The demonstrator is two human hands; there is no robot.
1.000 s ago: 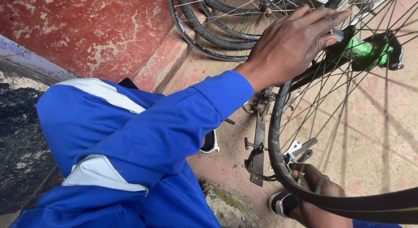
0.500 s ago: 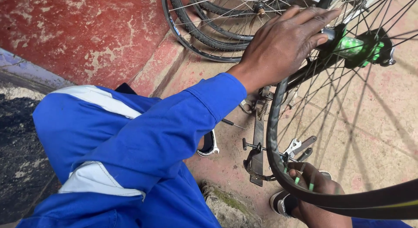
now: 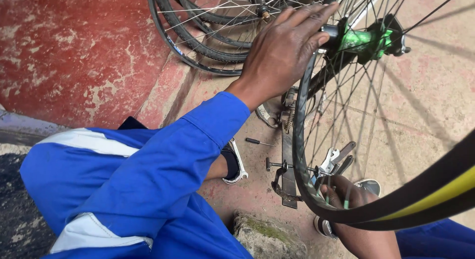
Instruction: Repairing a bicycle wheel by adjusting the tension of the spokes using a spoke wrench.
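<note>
Seen from the head camera, the left hand (image 3: 282, 48) lay flat over the upper part of a bicycle wheel (image 3: 316, 140), its fingers spread and resting on the rim and spokes beside the green hub (image 3: 363, 40), pressing rather than closing around anything. The blue sleeve (image 3: 168, 155) of that arm ran down across the middle of the view. The wheel stood upright just in front of the person, its black tyre with a yellow stripe (image 3: 435, 194) curving across the lower right corner. The right hand (image 3: 346, 199) was low down behind the spokes at the bottom of the rim, fingers curled on a spoke, though the spokes and tyre hid what, if anything, they held. On the ground just beside the rim lay metal tools (image 3: 336, 160), a dark metal bar (image 3: 288, 155) and a small screwdriver (image 3: 260, 141). More wheels (image 3: 208, 26) leaned together at the top against the red painted floor (image 3: 74, 51). A rough stone (image 3: 267, 234) sat near the knees.
</note>
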